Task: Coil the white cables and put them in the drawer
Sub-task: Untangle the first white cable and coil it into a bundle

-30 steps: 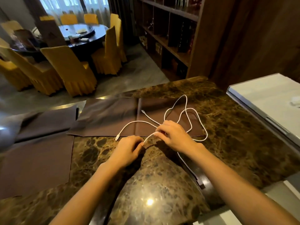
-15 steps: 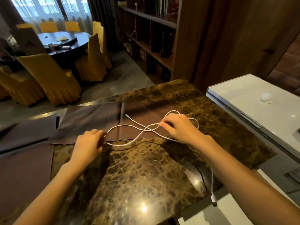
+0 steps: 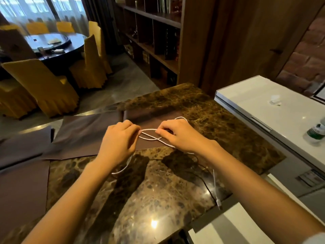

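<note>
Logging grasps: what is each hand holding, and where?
The white cable: the left hand pinches the loops' left end, the right hand their right end.

White cable (image 3: 149,129) stretches hidden, bottle (image 3: 315,132) cropped by right edge

Both bare forearms reach forward and converge, so the hands sit close together with their backs turned up. The left hand (image 3: 119,143) has its fingers curled, and its thumb and forefinger pinch the white cable (image 3: 149,129) on the side facing the right hand. The right hand (image 3: 182,136) is curled the same way. Its fingertips pinch the same cable just across a small gap from the left hand's fingertips.
</note>
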A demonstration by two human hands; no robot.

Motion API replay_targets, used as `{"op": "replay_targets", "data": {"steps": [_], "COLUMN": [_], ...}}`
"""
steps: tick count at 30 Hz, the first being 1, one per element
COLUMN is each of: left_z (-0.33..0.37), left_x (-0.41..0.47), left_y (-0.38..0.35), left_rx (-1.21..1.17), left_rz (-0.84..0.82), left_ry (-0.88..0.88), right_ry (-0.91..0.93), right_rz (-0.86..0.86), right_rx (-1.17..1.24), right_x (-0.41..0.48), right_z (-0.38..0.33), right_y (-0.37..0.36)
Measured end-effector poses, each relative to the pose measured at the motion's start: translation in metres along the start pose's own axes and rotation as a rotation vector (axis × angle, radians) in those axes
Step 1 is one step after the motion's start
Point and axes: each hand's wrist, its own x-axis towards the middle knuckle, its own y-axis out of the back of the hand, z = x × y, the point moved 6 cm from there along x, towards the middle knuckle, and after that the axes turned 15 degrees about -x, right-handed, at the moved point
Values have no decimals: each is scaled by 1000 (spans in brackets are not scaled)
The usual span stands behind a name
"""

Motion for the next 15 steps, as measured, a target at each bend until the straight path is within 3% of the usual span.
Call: {"op": "replay_targets", "data": {"steps": [6,10,15], "left_z": [-71,-70,-4], "left_x": [-15,-11,10], "left_y": [49,48,46], "left_rx": [94,36,-85], "left_rz": [86,50,39], "left_ry": [152,150,-106], "right_ry": [-97,-101,-84], "right_rz": [30,29,69], "right_rx": [-66,-57,-56], "right_x": [-1,8,31], "right_z": [16,-2,-39], "right_y": [18,15,18]}}
